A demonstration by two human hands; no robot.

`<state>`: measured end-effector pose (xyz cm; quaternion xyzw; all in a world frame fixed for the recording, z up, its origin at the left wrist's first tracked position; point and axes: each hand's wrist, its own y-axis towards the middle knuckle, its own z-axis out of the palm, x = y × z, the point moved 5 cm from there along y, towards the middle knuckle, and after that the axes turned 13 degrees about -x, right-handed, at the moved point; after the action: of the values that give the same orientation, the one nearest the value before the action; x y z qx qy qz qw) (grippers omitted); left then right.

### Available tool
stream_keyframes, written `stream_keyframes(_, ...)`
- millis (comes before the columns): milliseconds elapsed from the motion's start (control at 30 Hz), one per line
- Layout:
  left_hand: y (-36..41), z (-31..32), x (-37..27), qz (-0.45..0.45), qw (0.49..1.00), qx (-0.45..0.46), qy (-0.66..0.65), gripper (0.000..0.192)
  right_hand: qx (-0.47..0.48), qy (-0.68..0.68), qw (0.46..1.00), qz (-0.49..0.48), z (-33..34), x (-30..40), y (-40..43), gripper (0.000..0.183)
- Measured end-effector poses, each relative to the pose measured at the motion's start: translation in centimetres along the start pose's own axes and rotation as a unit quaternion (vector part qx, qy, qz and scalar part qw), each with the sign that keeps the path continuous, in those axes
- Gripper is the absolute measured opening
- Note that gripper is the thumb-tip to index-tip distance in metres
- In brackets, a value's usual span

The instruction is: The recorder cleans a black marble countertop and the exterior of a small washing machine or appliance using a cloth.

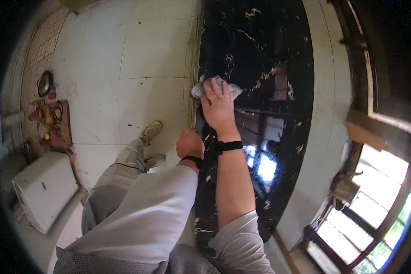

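My right hand point(220, 108) presses a crumpled light-grey cloth point(233, 89) onto a glossy black countertop point(257, 44) with pale marbling. Its fingers are spread over the cloth, which reaches the counter's left edge. My left hand point(190, 144) is beside that same edge, lower in the view, with its back towards me. Its fingers curl under and are hidden, so whether it holds anything does not show. Both wrists wear dark bands.
Beyond the counter runs a white tiled wall point(332, 68) with a bright louvred window point(349, 219). Pale floor tiles point(154, 44) lie to the left. Across the floor are a wooden board point(66, 123) with several small items, a pot lid point(45, 83) and a white box point(48, 188).
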<state>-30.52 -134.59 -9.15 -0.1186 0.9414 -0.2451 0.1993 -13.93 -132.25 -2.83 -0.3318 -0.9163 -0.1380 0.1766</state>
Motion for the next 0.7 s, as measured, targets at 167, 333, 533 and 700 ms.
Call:
stream_keyframes(167,0.0,1.3,-0.2,0.124,0.992,-0.019,0.017,0.045,-0.105,-0.118,0.977,0.145,-3.1,-7.0,-7.5,0.051)
stream_keyframes(333,1.7,1.5,-0.4,0.180,0.981,-0.048,0.051,0.050,-0.156,-0.178,0.930,0.283,-8.6,-14.0,-19.8,0.058)
stream_keyframes(533,3.1,1.6,0.7,0.141,0.988,-0.042,0.043,0.061,-0.119,-0.169,0.936,0.284,-8.1,-4.4,-37.1,0.078)
stream_keyframes(700,1.1,1.1,-0.4,0.094,0.995,-0.027,0.007,0.061,-0.006,-0.127,0.928,0.350,-4.9,7.3,-46.1,0.097)
